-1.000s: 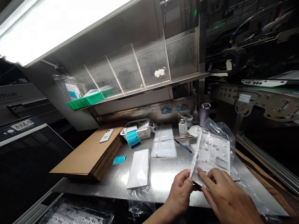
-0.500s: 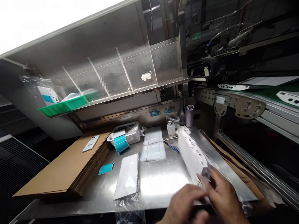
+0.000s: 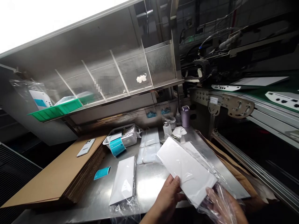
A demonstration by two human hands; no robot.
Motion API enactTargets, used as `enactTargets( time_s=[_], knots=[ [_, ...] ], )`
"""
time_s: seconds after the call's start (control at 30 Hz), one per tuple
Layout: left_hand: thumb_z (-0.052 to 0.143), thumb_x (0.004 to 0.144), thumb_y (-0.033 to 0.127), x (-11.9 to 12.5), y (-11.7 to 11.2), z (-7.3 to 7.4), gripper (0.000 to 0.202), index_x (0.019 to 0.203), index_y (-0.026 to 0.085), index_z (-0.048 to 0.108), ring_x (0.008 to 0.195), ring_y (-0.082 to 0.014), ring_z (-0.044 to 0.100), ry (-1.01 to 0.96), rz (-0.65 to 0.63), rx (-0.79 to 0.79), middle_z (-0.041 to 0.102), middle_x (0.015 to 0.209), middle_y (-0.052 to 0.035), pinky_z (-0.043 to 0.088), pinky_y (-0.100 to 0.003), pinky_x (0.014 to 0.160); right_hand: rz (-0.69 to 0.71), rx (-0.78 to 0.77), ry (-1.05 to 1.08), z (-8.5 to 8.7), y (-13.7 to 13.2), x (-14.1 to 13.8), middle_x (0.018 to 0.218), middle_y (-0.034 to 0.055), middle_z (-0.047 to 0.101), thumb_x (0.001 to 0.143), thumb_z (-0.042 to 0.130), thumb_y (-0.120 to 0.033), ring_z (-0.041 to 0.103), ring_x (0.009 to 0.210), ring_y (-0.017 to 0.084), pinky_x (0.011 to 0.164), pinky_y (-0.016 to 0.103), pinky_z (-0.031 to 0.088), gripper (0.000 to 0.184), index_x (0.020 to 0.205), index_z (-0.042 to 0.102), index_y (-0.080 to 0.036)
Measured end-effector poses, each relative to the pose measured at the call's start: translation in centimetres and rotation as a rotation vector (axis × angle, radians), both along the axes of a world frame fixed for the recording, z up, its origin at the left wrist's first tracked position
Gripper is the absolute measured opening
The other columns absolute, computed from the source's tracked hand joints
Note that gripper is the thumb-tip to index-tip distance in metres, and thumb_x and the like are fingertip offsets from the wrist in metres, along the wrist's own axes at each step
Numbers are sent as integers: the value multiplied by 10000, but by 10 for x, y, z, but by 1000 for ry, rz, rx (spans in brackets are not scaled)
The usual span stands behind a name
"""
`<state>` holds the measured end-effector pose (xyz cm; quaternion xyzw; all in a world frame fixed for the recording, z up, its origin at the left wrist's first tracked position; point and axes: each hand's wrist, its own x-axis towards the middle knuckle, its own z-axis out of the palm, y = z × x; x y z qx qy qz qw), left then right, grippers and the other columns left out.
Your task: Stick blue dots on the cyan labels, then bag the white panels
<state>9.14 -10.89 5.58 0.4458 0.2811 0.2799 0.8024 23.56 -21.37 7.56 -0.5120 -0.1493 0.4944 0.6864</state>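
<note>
Both hands hold a long white flat part in a clear plastic bag (image 3: pixel 187 169) up over the front of the steel table (image 3: pixel 149 183), with its plain white face showing. My left hand (image 3: pixel 167 199) grips its lower edge, with the fingers curled against the bag. My right hand (image 3: pixel 221 205) lies behind the loose plastic at the part's lower right corner, blurred by the film. Nearest on the table is another bagged white part (image 3: pixel 123 180). Beyond the held part lies a tied bundle of white bagged parts (image 3: pixel 149 146).
A cardboard stack (image 3: pixel 56 177) with a white phone (image 3: pixel 86 147) on it fills the table's left. Further back are a teal label (image 3: pixel 102 173), a tray (image 3: pixel 120 140) with a label roll, and bottles (image 3: pixel 185 116). Conveyor machinery (image 3: pixel 229 105) stands on the right.
The bagged part has turned from edge-on to lying flat with its plain white face up. The view has swung, shifting the table leftward in frame. My hands have moved slightly apart.
</note>
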Motion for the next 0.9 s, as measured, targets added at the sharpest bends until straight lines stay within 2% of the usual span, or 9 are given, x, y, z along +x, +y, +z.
enactTargets(
  time_s=[0.07, 0.2, 0.33, 0.47, 0.57, 0.63, 0.73, 0.83, 0.9],
  knots=[
    [510, 906, 469, 3, -7, -1, 434, 1254, 209, 511, 1008, -237, 624, -88, -2, -93, 622, 1188, -128, 495, -374, 846, 44, 12, -53, -5, 6, 0, 952, 63, 722, 698, 701, -603, 656, 1002, 330, 813, 439, 570, 541, 1098, 634, -245],
    [499, 925, 430, -10, 2, 5, 340, 1159, 188, 547, 1003, -244, 623, -107, 149, -192, 632, 1164, -120, 491, -435, 892, 177, -20, -329, -24, 1, 27, 1117, 93, 685, 734, 690, -586, 593, 1133, 312, 953, 392, 507, 551, 1119, 639, -194],
    [552, 908, 389, -26, 25, 4, 295, 1120, 183, 539, 963, -235, 634, -53, 246, -213, 639, 1134, -106, 524, -430, 841, 322, -187, -432, -47, -13, 71, 1132, 98, 672, 844, 489, -658, 648, 1021, 272, 834, 354, 554, 557, 1127, 631, -199],
    [561, 896, 409, -10, 31, -5, 346, 1128, 153, 542, 903, -235, 651, 15, 152, -200, 649, 1059, -110, 555, -378, 736, 113, -170, -659, -43, 1, 100, 1303, 80, 583, 858, 492, -619, 553, 1191, 252, 962, 340, 486, 545, 1234, 576, -234],
    [553, 887, 445, 20, 33, -12, 387, 1124, 140, 539, 820, -209, 659, 30, 18, -187, 653, 992, -104, 567, -350, 681, 239, -200, -706, -32, 23, 108, 1336, 91, 560, 852, 514, -587, 533, 1217, 261, 999, 360, 457, 601, 1318, 546, -207],
    [521, 888, 482, 40, 38, -16, 422, 1132, 138, 529, 783, -189, 660, 67, -67, -107, 657, 975, -105, 564, -323, 660, 354, -204, -721, -32, 35, 110, 1234, 114, 626, 837, 537, -550, 596, 1123, 258, 945, 344, 491, 635, 1323, 544, -142],
    [465, 879, 548, 62, 52, -24, 449, 1050, 140, 542, 626, -141, 629, 267, -104, 128, 661, 825, -68, 530, -266, 561, 343, -173, -802, -42, 44, 114, 1090, 107, 684, 843, 516, -488, 631, 1034, 245, 870, 304, 513, 585, 1281, 572, -105],
    [496, 839, 576, 74, 70, -34, 427, 849, 151, 532, 386, -100, 494, 456, -82, 272, 578, 548, 2, 352, -197, 365, 274, -213, -874, -58, 50, 120, 1020, 98, 698, 844, 489, -476, 639, 984, 259, 817, 319, 518, 532, 1214, 622, -119],
    [520, 813, 591, 78, 81, -41, 424, 754, 172, 495, 318, -96, 444, 539, -74, 314, 534, 462, 20, 236, -189, 321, 228, -240, -946, -67, 54, 121, 1001, 112, 695, 847, 470, -455, 635, 955, 275, 826, 356, 502, 489, 1152, 654, -119]
  ],
)
